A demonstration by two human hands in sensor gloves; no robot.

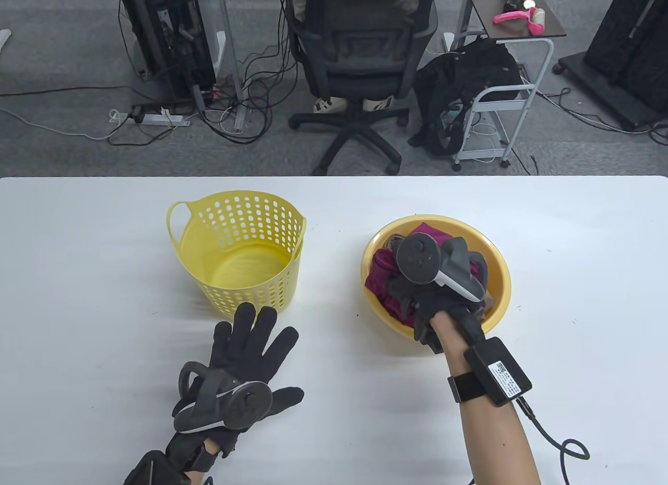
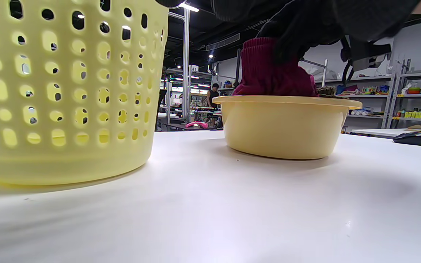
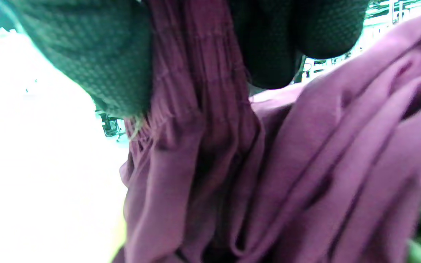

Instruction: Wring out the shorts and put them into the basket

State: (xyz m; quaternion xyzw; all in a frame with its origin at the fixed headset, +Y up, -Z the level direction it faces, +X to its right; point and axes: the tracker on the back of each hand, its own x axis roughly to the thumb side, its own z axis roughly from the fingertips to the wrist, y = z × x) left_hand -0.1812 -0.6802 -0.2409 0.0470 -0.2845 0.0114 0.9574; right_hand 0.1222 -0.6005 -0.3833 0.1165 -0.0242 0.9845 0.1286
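Observation:
Magenta shorts lie bunched in a yellow bowl right of centre on the table. My right hand reaches into the bowl and grips the shorts, whose gathered waistband runs between the gloved fingers. From the left wrist view the shorts rise above the bowl under that hand. The yellow perforated basket stands left of centre, with nothing in it. My left hand lies flat on the table just in front of the basket, fingers spread, holding nothing.
The white table stretches wide to either side. Beyond its far edge are an office chair, a small cart and floor cables. A cable trails from my right wrist. A computer mouse sits at the far right.

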